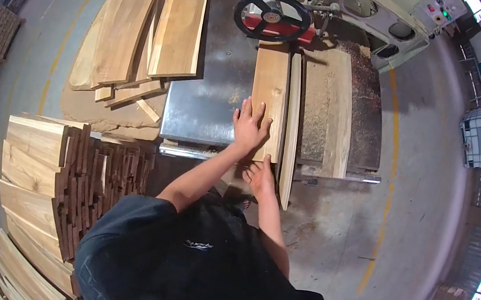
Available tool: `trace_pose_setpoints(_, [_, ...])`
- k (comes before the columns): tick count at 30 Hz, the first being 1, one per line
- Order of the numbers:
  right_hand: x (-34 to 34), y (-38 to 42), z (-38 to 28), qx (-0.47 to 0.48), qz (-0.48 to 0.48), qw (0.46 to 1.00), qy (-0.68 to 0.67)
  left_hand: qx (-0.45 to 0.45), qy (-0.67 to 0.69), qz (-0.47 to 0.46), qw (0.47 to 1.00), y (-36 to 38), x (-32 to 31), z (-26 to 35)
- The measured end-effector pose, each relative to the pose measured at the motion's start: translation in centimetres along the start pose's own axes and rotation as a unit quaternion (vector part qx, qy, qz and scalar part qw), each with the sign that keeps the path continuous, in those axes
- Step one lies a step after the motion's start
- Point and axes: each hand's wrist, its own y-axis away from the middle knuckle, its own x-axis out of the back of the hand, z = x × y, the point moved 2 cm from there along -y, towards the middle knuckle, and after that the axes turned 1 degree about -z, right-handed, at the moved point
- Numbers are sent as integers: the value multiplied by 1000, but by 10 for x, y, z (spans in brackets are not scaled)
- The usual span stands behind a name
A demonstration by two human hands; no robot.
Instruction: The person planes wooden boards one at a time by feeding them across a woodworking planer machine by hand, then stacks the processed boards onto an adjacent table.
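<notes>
A long wooden board [271,79] lies lengthwise on the machine's metal table, its far end passing beneath the black handwheel. My left hand [249,131] rests flat on top of this board with its fingers spread. At the board's near end is my right hand [261,180], thumb up on the end and the other fingers lower, partly hidden beneath the edge. Just right of the board runs a narrow wooden strip [292,139], which sticks out past the table's front edge.
The machine carries a handwheel [271,17] and a button panel [445,11]. Loose boards [181,29] lie on a sheet at left. A tall stack of planks [32,156] stands at my left. Sawdust covers a wide board [323,110] right of the strip.
</notes>
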Motion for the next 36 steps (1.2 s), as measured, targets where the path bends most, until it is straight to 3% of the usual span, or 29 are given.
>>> trace_pose_setpoints(2, [-9, -18, -23, -4, 71, 992, 104, 1, 13, 18, 1000, -25, -5, -3])
trace_pose_setpoints(6, [-32, -47, -57, -7, 53, 991, 124, 3, 19, 32, 999, -76, -15, -12])
trace_pose_setpoints(12, [-75, -88, -99, 11, 151, 980, 126, 5, 87, 87, 992, -130, -21, -26])
trace_pose_setpoints(16, [-97, -105, -125, 43, 166, 976, 132, 70, 137, 211, 965, -178, 2, -53])
trace_pose_setpoints(18, [-109, -113, -137, 53, 182, 972, 135, 41, 127, 257, 957, -224, 13, -81])
trace_pose_setpoints(23, [-128, -150, -166, 65, 201, 965, 157, -6, 52, 160, 986, -369, 2, -161])
trace_pose_setpoints(25, [-140, -161, -180, 68, 205, 962, 167, -114, -176, 21, 978, -398, -6, -177])
trace_pose_setpoints(26, [-146, -166, -189, 74, 209, 958, 181, -119, -176, 18, 977, -409, -4, -181])
trace_pose_setpoints(29, [-166, -179, -198, 133, 220, 946, 198, -61, -262, 2, 963, -438, 18, -184])
trace_pose_setpoints(30, [-171, -182, -205, 173, 226, 936, 207, -7, -257, -124, 958, -446, 39, -175])
trace_pose_setpoints(36, [-160, -181, -198, 286, 94, 929, 216, -44, -268, -90, 958, -381, 35, -168])
